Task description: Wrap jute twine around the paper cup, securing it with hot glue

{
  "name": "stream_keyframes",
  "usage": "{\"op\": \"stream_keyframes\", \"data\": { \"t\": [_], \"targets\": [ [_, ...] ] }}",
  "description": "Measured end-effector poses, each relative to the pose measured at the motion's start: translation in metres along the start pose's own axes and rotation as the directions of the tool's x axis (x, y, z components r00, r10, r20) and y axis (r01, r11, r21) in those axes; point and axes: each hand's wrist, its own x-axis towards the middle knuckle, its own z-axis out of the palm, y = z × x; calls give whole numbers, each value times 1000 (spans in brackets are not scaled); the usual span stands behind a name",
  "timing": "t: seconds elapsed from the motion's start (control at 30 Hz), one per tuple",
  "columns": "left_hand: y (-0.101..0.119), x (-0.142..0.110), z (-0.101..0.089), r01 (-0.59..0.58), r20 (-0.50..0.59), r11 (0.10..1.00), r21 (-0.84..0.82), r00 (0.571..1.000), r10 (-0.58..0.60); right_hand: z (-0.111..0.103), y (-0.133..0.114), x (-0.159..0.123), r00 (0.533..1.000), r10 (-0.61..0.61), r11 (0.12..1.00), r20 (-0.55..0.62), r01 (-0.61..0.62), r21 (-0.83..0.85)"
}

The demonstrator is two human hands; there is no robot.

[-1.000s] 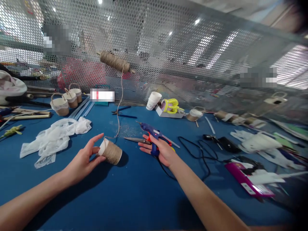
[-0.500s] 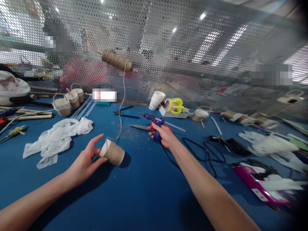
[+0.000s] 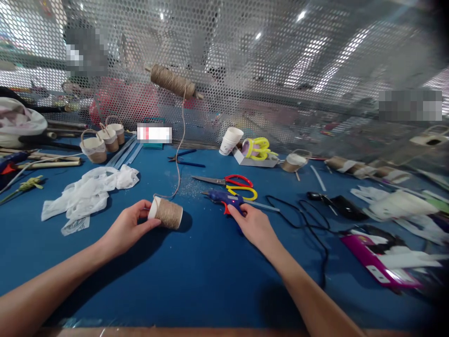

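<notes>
My left hand (image 3: 135, 224) is closed on a paper cup (image 3: 169, 213) wrapped in brown twine, which lies on its side at the table's middle-left. From its white end a strand of twine (image 3: 183, 126) runs up to a spool (image 3: 172, 81) mounted at the mesh panel. My right hand (image 3: 254, 223) grips a blue hot glue gun (image 3: 224, 196), its nozzle pointing left and a clear glue stick (image 3: 263, 206) out of its back. Just beyond the gun lie scissors (image 3: 224, 181) with one red and one yellow handle.
Blue pliers (image 3: 187, 163) lie behind the cup. Crumpled white cloth (image 3: 94, 192) and small twine baskets (image 3: 94, 150) sit at left. White paper cups (image 3: 231, 140) and a yellow tape roll (image 3: 256, 148) stand at the back. A black cord (image 3: 308, 224) and a purple box (image 3: 377, 262) occupy the right.
The glue gun has come toward me in my right hand, away from the scissors, which now show fully. My left fingers have closed further round the cup.
</notes>
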Motion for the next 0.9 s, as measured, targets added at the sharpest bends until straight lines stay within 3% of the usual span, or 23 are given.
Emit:
{"op": "stream_keyframes", "data": {
  "t": [0.17,0.3,0.37,0.4,0.5,0.6,0.7,0.8,0.9],
  "targets": [
    [-3,2,-1,-33,47,999,25,998,32,0,-4,3,999,-1,973,-48,-10,-232],
    [-4,2,-3,-54,53,995,84,997,50,-15,-21,2,993,-109,953,-40,93,-289],
    [0,0,-3,-89,49,990,110,995,84,-21,-37,-1,977,-213,960,5,210,-185],
    [3,-1,-2,-110,51,987,121,993,104,-21,-46,-4,954,-294,954,63,298,-46],
    [12,-8,0,-174,138,973,153,979,153,-10,-71,-11,819,-505,848,273,411,335],
    [18,-16,3,-233,247,960,156,950,191,12,-87,-14,749,-451,833,485,157,531],
    [20,-20,3,-276,310,950,147,925,220,29,-93,-13,678,-458,679,575,-150,718],
    [22,-21,2,-265,344,953,147,917,201,32,-94,-11,642,-517,518,565,-291,804],
    [23,-19,2,-218,355,965,145,922,155,30,-94,-11,642,-542,440,542,-333,834]
  ]
}}
